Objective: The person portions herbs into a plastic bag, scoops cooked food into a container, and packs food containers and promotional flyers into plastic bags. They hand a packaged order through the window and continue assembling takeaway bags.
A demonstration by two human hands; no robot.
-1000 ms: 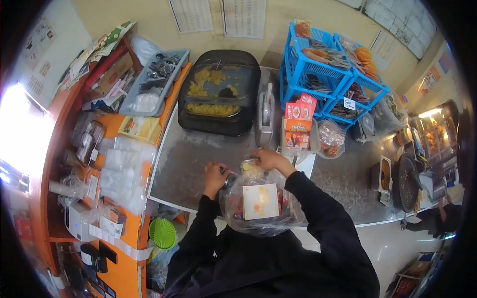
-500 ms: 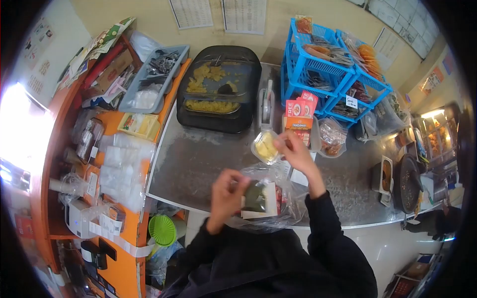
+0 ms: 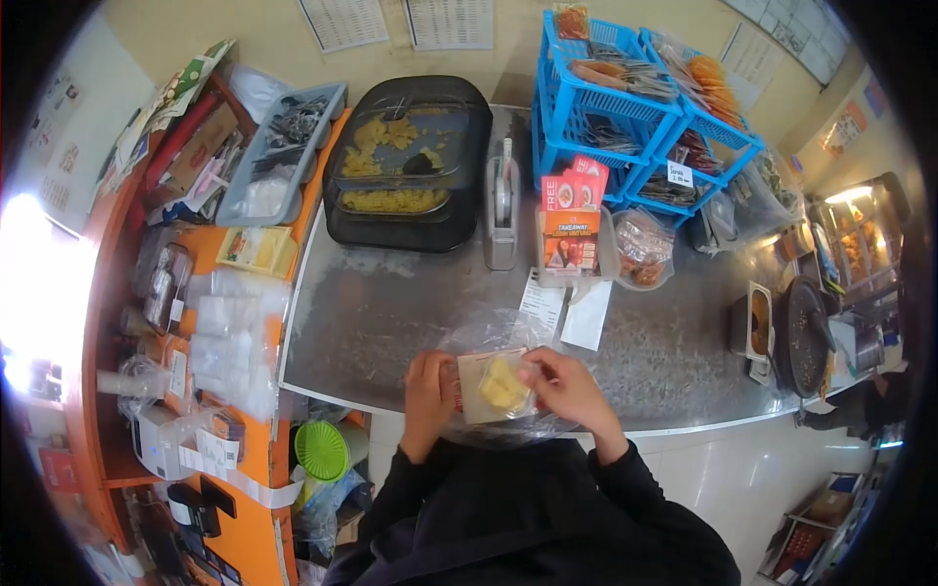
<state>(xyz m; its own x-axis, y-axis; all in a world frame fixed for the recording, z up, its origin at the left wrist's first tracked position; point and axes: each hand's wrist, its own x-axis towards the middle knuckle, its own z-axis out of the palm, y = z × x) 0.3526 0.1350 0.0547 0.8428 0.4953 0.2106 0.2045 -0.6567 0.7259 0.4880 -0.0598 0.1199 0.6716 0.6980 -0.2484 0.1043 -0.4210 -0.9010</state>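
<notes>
A clear plastic tub of yellow food lies over a pale cardboard takeaway box, close to the counter's front edge. My right hand grips the tub's right rim between thumb and fingers. On the other side, my left hand is closed at the box's left edge; its fingertips are partly hidden. A thin clear plastic bag spreads around the box and beneath both hands.
Behind stand a black tray of yellow food, a tape dispenser, orange takeaway flyers and stacked blue baskets. Receipts lie beyond the bag. An orange shelf borders the left; a dark mortar sits right.
My right hand has brought the tub down and toward me, onto the box in the bag. The dark green item by my left hand is no longer visible; that hand now holds the box's side.
</notes>
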